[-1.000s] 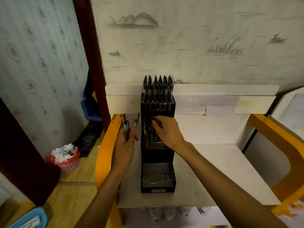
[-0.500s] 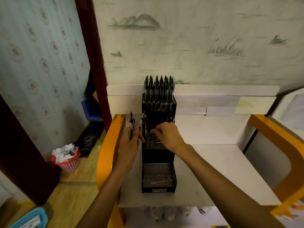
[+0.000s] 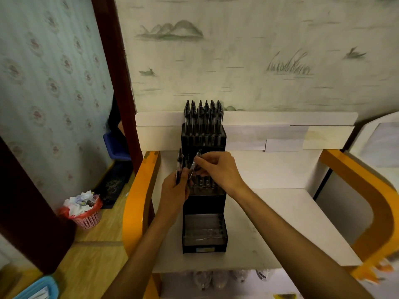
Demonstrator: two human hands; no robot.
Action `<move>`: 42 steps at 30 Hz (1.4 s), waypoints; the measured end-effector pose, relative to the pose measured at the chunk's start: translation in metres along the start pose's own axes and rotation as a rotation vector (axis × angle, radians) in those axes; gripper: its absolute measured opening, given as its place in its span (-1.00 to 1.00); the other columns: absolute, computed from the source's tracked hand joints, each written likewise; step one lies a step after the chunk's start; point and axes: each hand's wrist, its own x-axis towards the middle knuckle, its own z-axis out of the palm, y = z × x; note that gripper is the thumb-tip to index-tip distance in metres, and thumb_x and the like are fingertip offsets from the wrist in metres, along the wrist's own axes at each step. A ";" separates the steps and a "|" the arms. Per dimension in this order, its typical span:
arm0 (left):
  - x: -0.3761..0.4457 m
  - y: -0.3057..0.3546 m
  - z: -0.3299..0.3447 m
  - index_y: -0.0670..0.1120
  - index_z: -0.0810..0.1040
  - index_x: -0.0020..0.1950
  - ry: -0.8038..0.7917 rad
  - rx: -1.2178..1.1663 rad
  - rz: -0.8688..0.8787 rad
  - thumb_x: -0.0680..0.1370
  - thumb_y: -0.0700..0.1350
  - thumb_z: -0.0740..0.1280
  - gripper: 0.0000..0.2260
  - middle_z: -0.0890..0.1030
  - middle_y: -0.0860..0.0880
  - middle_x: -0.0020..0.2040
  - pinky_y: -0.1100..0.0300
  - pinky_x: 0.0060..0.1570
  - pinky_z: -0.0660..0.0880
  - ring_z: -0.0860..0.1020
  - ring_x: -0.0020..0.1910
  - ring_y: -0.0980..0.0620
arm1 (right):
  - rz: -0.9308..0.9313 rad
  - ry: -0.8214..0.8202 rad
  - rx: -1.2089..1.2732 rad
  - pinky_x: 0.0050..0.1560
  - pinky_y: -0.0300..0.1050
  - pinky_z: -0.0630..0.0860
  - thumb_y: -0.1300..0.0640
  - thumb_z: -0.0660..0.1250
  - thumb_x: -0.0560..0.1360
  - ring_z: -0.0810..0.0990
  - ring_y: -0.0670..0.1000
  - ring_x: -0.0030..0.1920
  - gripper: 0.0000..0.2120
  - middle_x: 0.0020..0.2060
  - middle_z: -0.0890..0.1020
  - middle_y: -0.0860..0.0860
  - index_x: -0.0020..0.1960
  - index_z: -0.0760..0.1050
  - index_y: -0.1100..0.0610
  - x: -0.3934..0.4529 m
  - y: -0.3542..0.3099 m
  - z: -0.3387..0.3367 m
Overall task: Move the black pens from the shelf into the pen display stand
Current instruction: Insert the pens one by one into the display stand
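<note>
Those slim black plastic pens (image 3: 179,167) look light, stiff and a bit slick, so pinching mid-barrel seems safest. Left hand (image 3: 175,190) grips a small bunch beside the tiered black pen display stand (image 3: 204,223) on the white shelf (image 3: 280,212); right hand (image 3: 218,169) pinches one tilted pen (image 3: 194,164) over the middle tier. Slots there are hidden, so can't count.

Two hands (image 3: 174,190), one pen display stand (image 3: 204,212), one wastebasket (image 3: 86,219).

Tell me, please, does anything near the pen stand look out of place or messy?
Nothing odd on the shelf. The pens stand upright in the display stand. Only the pink basket on the floor overflows with crumpled paper.
</note>
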 end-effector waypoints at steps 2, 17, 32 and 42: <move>0.001 0.002 -0.001 -0.15 0.57 -0.02 -0.005 0.041 -0.008 0.67 0.05 0.17 -0.68 0.58 0.01 -0.34 0.34 -0.51 0.36 0.46 -0.50 0.16 | 0.017 0.012 0.034 -0.18 -0.14 0.67 0.14 0.40 0.56 0.73 0.01 -0.24 -0.87 -0.25 0.73 0.01 -0.05 0.69 0.17 0.000 0.001 -0.002; 0.002 -0.002 -0.026 -0.02 0.33 -0.38 0.017 0.348 0.017 0.65 -0.09 0.29 -0.60 0.35 0.11 -0.57 0.32 -0.45 0.24 0.33 -0.55 0.17 | -0.181 0.231 -0.413 -0.12 -0.11 0.62 0.00 0.36 0.57 0.65 -0.10 -0.26 -0.80 -0.29 0.68 -0.06 -0.11 0.65 0.11 0.008 0.022 -0.015; -0.003 0.004 -0.026 0.19 0.42 -0.31 0.058 0.219 0.082 0.66 0.04 0.26 -0.68 0.45 0.16 -0.45 0.38 -0.42 0.36 0.41 -0.46 0.22 | -0.172 0.133 -0.596 -0.22 -0.27 0.50 0.01 0.36 0.58 0.59 -0.10 -0.33 -0.77 -0.33 0.65 -0.02 -0.15 0.65 0.13 0.014 0.022 -0.001; -0.004 0.010 -0.016 -0.11 0.49 -0.06 0.062 0.242 0.185 0.68 -0.03 0.20 -0.79 0.47 -0.01 -0.34 0.33 -0.38 0.37 0.44 -0.42 0.19 | -0.010 0.050 -0.688 -0.32 -0.29 0.38 -0.06 0.35 0.57 0.51 -0.11 -0.43 -0.61 -0.47 0.56 -0.01 -0.33 0.61 0.15 0.004 0.045 -0.002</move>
